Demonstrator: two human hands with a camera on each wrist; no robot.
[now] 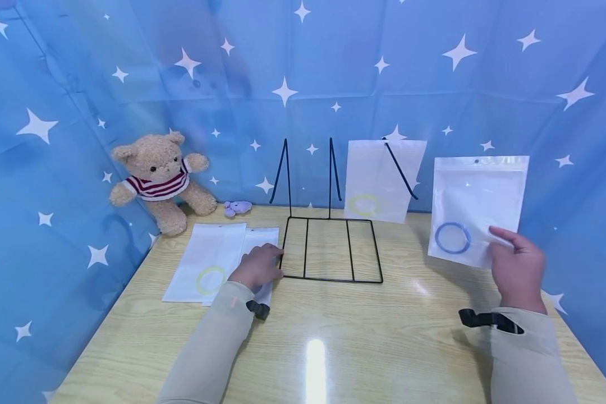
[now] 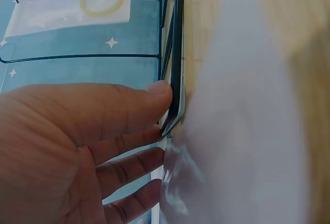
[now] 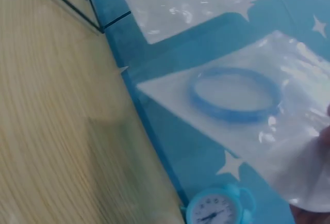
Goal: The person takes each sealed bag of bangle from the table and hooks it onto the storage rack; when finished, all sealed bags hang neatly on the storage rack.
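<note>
My left hand (image 1: 258,266) grips the left side of a black wire display rack (image 1: 305,247), its thumb and index finger at the base wire in the left wrist view. Held up by my right hand (image 1: 519,269) at its lower right edge is a clear-fronted white zip bag (image 1: 480,196) with a blue ring (image 1: 453,238) inside. Another zip bag (image 1: 371,174), containing a yellow ring (image 1: 363,205), hangs on the rack's right hook (image 1: 401,171). Two more zip bags overlap by my left hand; the upper bag (image 1: 207,241) shows a yellow ring (image 1: 211,280).
A teddy bear (image 1: 156,174) in a striped top sits at the back left, near a small purple toy (image 1: 237,208). A blue star-patterned cloth (image 1: 308,67) borders the wooden table (image 1: 384,336). A turquoise alarm clock (image 3: 214,211) appears in the right wrist view.
</note>
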